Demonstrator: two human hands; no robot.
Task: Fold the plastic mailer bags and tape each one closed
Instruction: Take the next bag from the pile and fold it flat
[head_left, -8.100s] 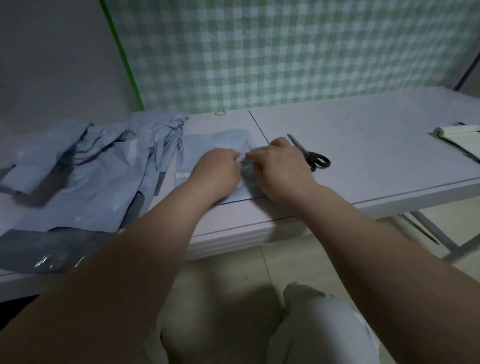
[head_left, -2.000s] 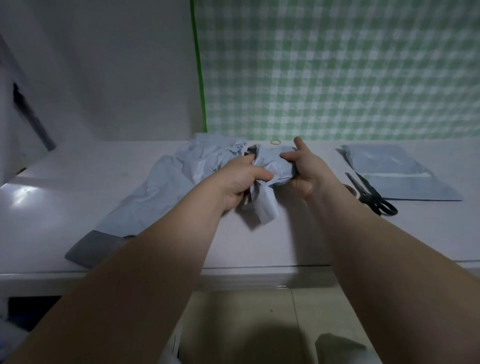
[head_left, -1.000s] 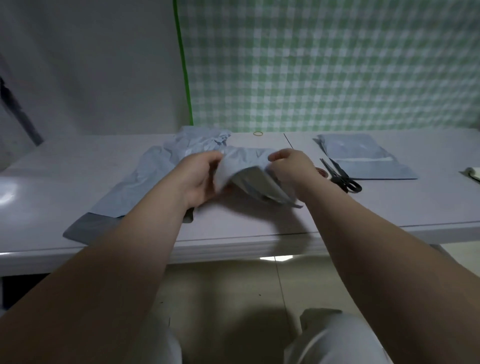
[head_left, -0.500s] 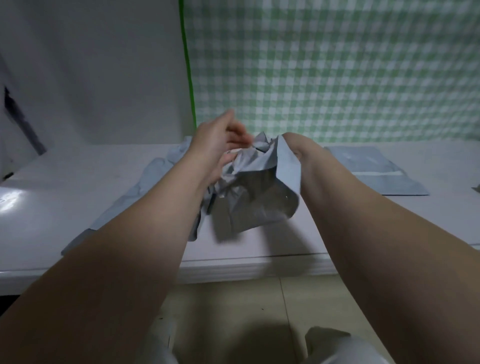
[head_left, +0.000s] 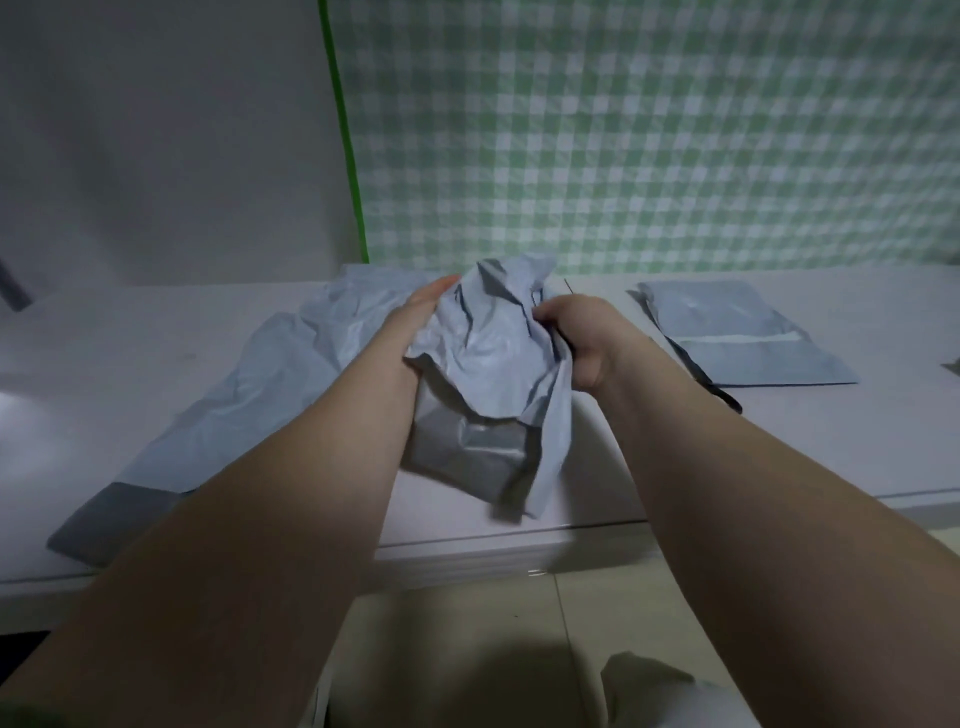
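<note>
My right hand (head_left: 582, 338) clutching a crumpled mailer bag (head_left: 488, 358), my left hand (head_left: 415, 317) straight-fingered against its side, both above the surface (head_left: 779, 441)

Bag (head_left: 488, 358) (crumpled) between left hand (head_left: 415, 319), right hand (head_left: 579, 338)

The mailer (head_left: 488, 353) is thin, crumpled plastic film, faintly shiny outside and duller grey inside. The folded mailer (head_left: 737, 338) is smooth, with a glossier strip. The table (head_left: 779, 457) is smooth and slightly glossy; the backdrop (head_left: 649, 130) is matt checked cloth.

Two hands (head_left: 422, 318) (head_left: 583, 339), one table (head_left: 779, 441), and perhaps three mailer bags: crumpled bag (head_left: 493, 345), spread bag (head_left: 291, 384), folded bag (head_left: 737, 340).
</note>
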